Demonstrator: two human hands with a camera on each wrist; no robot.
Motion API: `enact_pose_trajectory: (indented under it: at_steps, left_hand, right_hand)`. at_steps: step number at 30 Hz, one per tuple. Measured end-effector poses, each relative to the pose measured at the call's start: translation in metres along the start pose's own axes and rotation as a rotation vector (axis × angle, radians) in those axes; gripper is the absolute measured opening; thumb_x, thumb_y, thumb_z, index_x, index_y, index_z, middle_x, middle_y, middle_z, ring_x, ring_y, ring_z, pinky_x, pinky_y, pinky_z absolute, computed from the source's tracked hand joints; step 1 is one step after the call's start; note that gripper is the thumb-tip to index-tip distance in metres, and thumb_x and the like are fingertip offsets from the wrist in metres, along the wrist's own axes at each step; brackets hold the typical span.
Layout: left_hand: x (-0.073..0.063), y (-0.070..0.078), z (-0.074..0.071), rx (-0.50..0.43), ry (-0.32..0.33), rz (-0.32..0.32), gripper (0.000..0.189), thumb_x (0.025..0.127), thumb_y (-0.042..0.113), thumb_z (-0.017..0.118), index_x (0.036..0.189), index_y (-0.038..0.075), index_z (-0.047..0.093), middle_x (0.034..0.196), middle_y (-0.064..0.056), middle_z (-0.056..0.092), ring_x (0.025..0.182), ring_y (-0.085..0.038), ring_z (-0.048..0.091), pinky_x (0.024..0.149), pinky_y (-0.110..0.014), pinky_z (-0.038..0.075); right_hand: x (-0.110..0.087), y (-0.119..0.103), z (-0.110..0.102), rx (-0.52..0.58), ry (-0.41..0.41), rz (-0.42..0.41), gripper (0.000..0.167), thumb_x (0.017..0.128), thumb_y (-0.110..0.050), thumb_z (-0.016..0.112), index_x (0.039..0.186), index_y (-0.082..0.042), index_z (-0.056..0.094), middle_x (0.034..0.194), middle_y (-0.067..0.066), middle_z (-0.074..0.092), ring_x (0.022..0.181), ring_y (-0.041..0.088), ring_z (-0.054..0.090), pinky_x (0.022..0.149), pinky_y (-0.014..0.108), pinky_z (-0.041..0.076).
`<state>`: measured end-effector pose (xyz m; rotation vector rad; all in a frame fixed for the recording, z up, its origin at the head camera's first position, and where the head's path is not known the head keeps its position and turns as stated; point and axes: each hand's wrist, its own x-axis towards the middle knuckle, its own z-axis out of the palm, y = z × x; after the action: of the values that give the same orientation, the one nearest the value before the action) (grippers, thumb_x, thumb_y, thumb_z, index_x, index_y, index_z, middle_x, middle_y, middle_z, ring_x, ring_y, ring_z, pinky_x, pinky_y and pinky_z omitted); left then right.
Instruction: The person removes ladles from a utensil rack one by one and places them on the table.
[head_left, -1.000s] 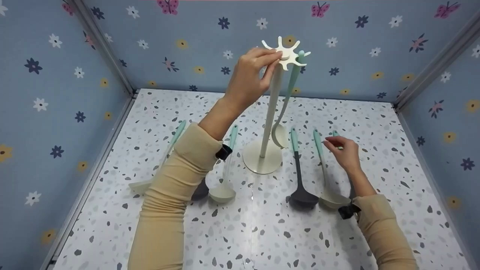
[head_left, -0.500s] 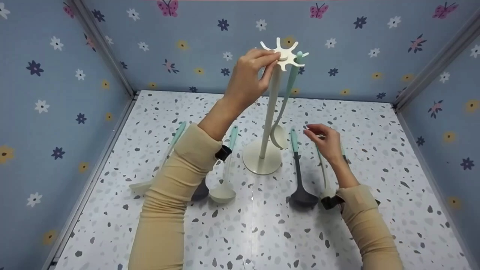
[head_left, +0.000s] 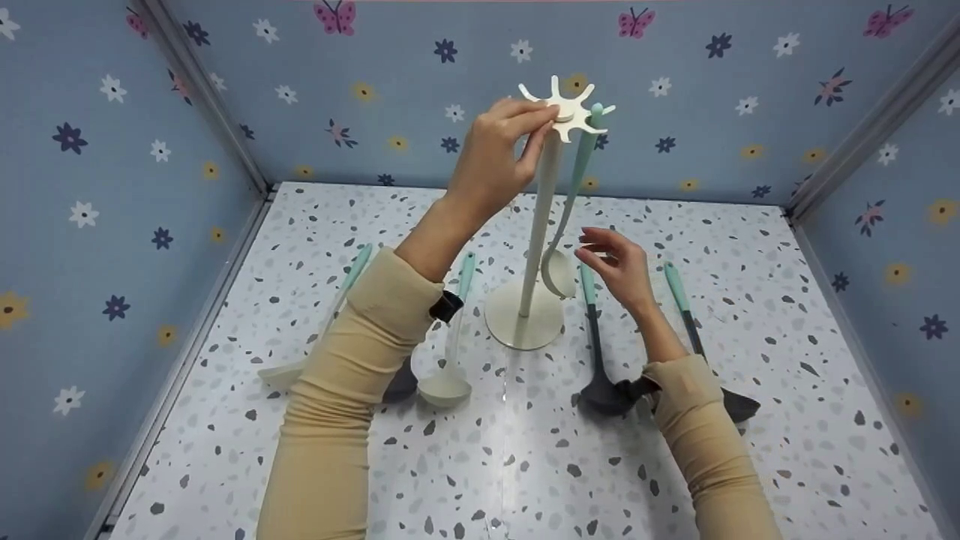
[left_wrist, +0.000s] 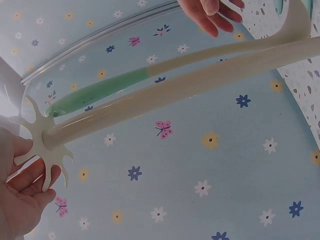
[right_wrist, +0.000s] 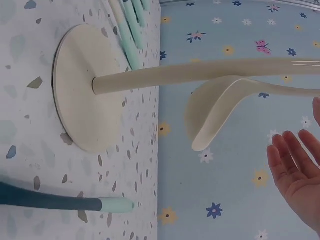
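My left hand [head_left: 496, 154] pinches the top of a cream utensil stand [head_left: 550, 176]; in the left wrist view its thumb and fingers lie about the hooked top [left_wrist: 47, 142]. A cream ladle [head_left: 559, 274] with a mint-green handle hangs from one hook, bowl down, beside the pole. My right hand [head_left: 622, 266] is in the air to the right of that ladle, fingers loosely bent and holding nothing. In the right wrist view its fingers are apart from the ladle's shaft. Below this hand lies a dark ladle [head_left: 604, 394] with a mint handle.
A dark-headed utensil [head_left: 739, 405] lies at the right, partly behind the right sleeve. To the left lie a cream ladle [head_left: 444, 386], a dark-headed utensil [head_left: 403, 381] and a cream-headed one [head_left: 281, 375], the latter two partly behind the left sleeve. Patterned walls [head_left: 420, 142] enclose the table.
My right hand has moved left and farther back, from above the right-hand utensils toward the hanging ladle. The left hand keeps its grip on the stand's top.
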<state>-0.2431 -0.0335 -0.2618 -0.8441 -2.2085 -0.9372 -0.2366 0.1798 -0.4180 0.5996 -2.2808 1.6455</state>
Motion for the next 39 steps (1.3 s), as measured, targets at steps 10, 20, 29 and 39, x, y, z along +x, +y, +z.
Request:
enact_pose_trajectory:
  at_steps: [10,20,29,39]
  left_hand:
    - [-0.001,-0.001,0.001,0.004,0.008,0.005,0.026,0.091,0.012,0.048,0.111,0.002,0.061,0.107,-0.010,0.061,0.101,-0.018,0.053,0.088,-0.014,0.036]
    - [-0.002,-0.001,0.001,-0.009,0.007,0.000,0.026,0.091,0.011,0.048,0.111,0.002,0.061,0.107,-0.010,0.061,0.102,-0.018,0.053,0.088,-0.014,0.036]
    - [-0.001,-0.001,0.002,-0.012,0.011,0.004,0.025,0.091,0.011,0.048,0.111,0.002,0.062,0.107,-0.010,0.061,0.102,-0.018,0.053,0.088,-0.015,0.036]
    - [-0.001,-0.002,0.002,-0.021,0.021,0.011,0.025,0.091,0.011,0.049,0.110,0.002,0.062,0.106,-0.010,0.061,0.101,-0.018,0.053,0.088,-0.015,0.036]
  right_hand:
    - [0.014,-0.003,0.016,0.176,0.003,-0.002,0.031,0.082,0.005,0.059,0.110,0.014,0.053,0.102,0.030,0.056,0.092,0.033,0.056,0.076,0.024,0.047]
    - [0.017,-0.001,0.029,0.209,-0.003,0.027,0.026,0.082,0.003,0.059,0.106,0.013,0.056,0.100,0.028,0.057,0.089,0.026,0.058,0.077,0.028,0.048]
    - [0.021,0.009,0.037,0.321,0.081,-0.044,0.018,0.080,0.010,0.057,0.095,0.020,0.056,0.094,0.032,0.058,0.082,0.018,0.061,0.075,0.027,0.048]
    - [0.018,0.030,0.044,0.372,0.146,-0.089,0.017,0.082,0.004,0.058,0.095,0.015,0.059,0.085,0.014,0.065,0.078,0.020,0.063,0.070,0.030,0.051]
